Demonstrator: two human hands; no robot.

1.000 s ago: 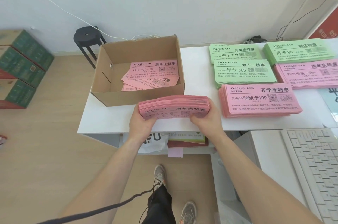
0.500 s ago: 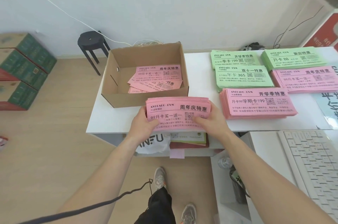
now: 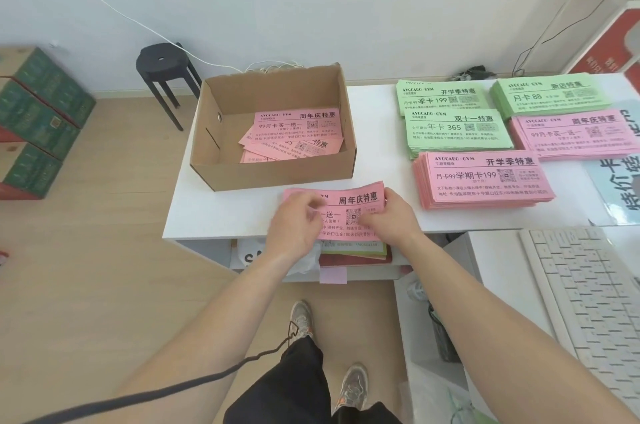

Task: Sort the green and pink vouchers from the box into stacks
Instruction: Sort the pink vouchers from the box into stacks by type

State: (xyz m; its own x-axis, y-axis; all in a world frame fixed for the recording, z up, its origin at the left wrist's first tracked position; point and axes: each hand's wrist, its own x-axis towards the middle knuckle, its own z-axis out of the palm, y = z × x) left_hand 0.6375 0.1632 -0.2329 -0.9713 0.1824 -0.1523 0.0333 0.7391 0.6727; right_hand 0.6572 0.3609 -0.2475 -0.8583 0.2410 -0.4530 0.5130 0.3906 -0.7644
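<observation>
A: Where does the single view look from?
B: From the person's head, wide-angle, facing forward and steeply down over the white desk point(image 3: 221, 215), the floor point(image 3: 104, 285) beyond it.
A: How near?
B: Arm's length; both forearms run up from the bottom edge.

Three flat stacks of green paper vouchers point(image 3: 457, 134) and two of pink paper vouchers point(image 3: 485, 181) lie on the white table point(image 3: 221, 212). One open brown cardboard box point(image 3: 277, 170) holds a few loose pink slips point(image 3: 294, 132); the exact number cannot be told.
</observation>
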